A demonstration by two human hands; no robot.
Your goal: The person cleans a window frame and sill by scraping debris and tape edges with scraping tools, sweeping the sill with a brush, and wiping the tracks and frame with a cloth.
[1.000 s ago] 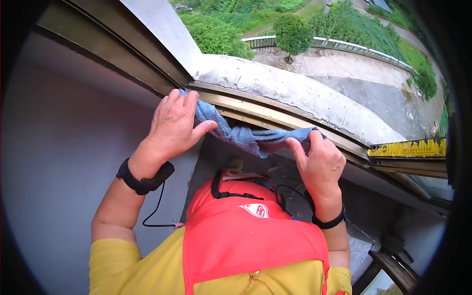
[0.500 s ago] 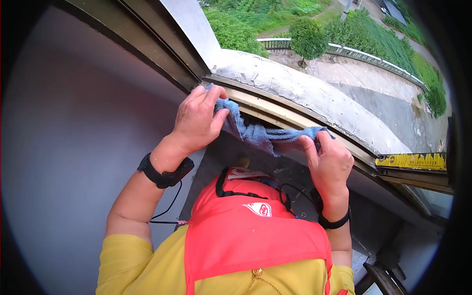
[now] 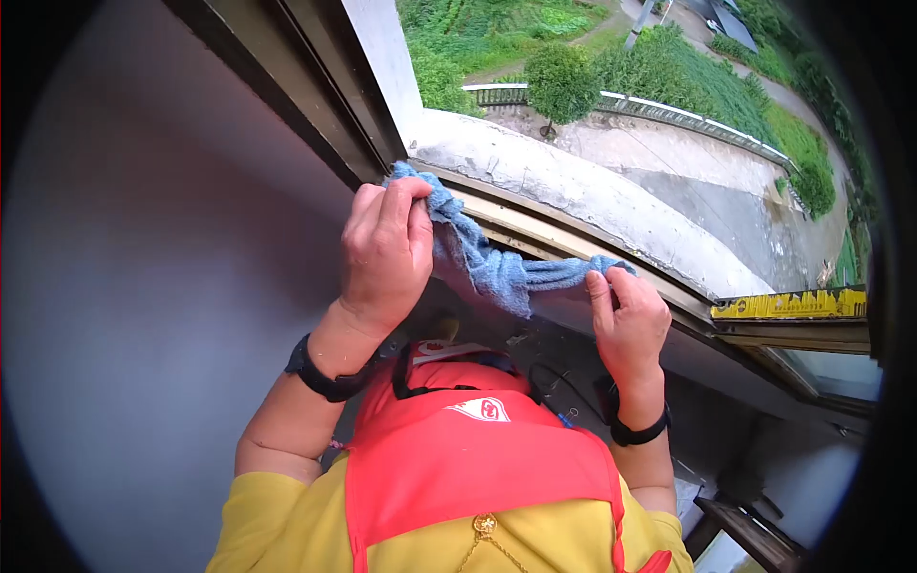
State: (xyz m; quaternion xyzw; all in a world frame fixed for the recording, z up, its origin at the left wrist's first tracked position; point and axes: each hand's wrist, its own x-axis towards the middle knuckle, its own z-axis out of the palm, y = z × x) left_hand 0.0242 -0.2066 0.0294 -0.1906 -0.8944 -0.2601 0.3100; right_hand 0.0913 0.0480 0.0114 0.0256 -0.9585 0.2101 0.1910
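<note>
So both hands are on the same blue cloth (image 3: 501, 282) right now, 1 end each. The left hand (image 3: 387, 253) has its end bunched up in curled fingers, with a bit of cloth poking out past the fingertips by the corner of the window frame. The right hand (image 3: 630, 320) pinches the other end between thumb and fingers. Between the 2 hands the cloth is kinda twisted and sags toward the person, along the near side of the metal window track (image 3: 535, 229). Can't really tell how much of it touches the track. Just beyond the hands there's a scuffed white ledge (image 3: 583, 196), and farther out a small round tree (image 3: 565, 84). Off to the right of the right hand sits a yellow strip (image 3: 793, 306), and below both hands is a red apron (image 3: 478, 458).
</note>
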